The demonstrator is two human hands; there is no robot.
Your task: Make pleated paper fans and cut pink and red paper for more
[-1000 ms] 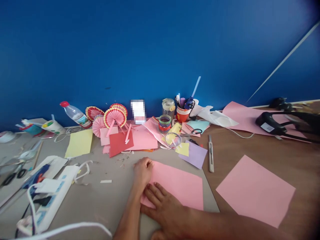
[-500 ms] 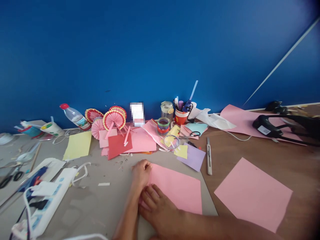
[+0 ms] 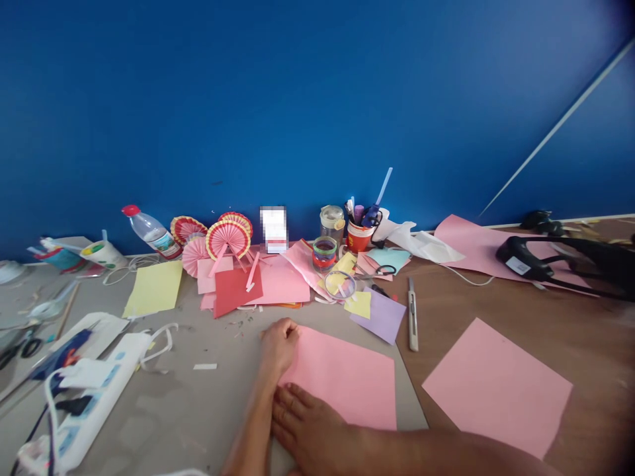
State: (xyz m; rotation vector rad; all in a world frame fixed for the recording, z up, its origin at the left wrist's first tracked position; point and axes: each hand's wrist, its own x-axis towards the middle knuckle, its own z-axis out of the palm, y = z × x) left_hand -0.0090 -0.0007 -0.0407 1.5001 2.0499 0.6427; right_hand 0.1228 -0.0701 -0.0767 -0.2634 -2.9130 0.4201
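A pink paper sheet (image 3: 347, 373) lies on the grey mat (image 3: 208, 403) in front of me. My left hand (image 3: 278, 345) is curled closed at the sheet's far left corner, its fingers pinching that edge. My right hand (image 3: 310, 430) lies flat on the sheet's near left part with fingers spread, pressing it down. A second pink sheet (image 3: 496, 383) lies apart on the brown table to the right.
A utility knife (image 3: 411, 314) and a purple sheet (image 3: 380, 314) lie beyond the paper. Paper fans (image 3: 225, 238), a red cup of pens (image 3: 358, 233), a jar, a bottle (image 3: 151, 231) line the blue wall. A white power strip (image 3: 89, 396) sits left; a black device (image 3: 540, 258) right.
My right hand has slid back toward me along the sheet's left edge. The left hand stays at the far corner. The view has tilted slightly.
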